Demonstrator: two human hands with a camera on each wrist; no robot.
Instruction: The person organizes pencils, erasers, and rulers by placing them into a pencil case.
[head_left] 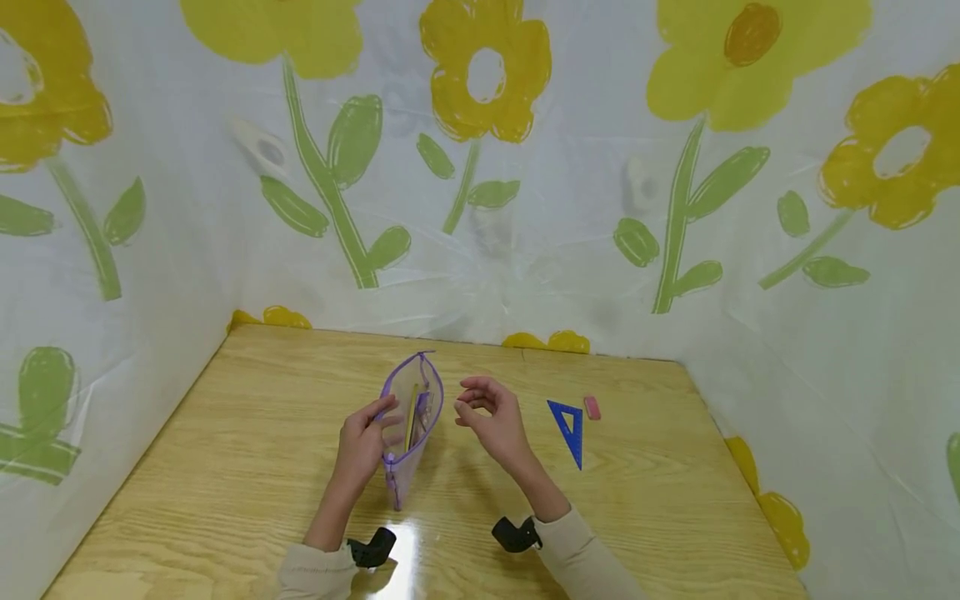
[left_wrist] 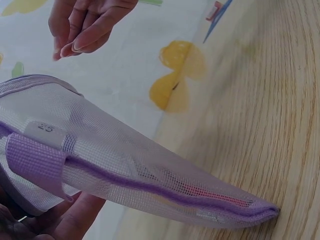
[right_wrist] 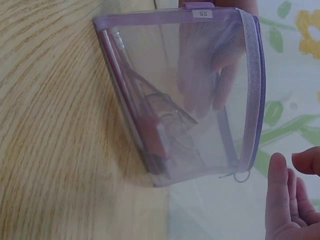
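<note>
A translucent mesh zip pouch (head_left: 405, 483) with purple trim stands on edge on the table, its top gaping. My left hand (head_left: 358, 443) grips its left side near the rim. Inside lie a long yellow stick like a pencil (head_left: 411, 425) and a clear and purple piece. In the right wrist view, a reddish item (right_wrist: 152, 137) shows through the mesh low down. My right hand (head_left: 495, 421) hovers just right of the opening, fingers loosely bent, thumb near the index finger, nothing between them. A blue set square (head_left: 575, 435) lies to its right.
Beside the set square rests a pink eraser (head_left: 592, 407). The wooden table (head_left: 247, 450) is enclosed by a white sheet (head_left: 555, 250) printed with yellow flowers, at the back and both sides. Each wrist wears a black camera mount (head_left: 372, 547).
</note>
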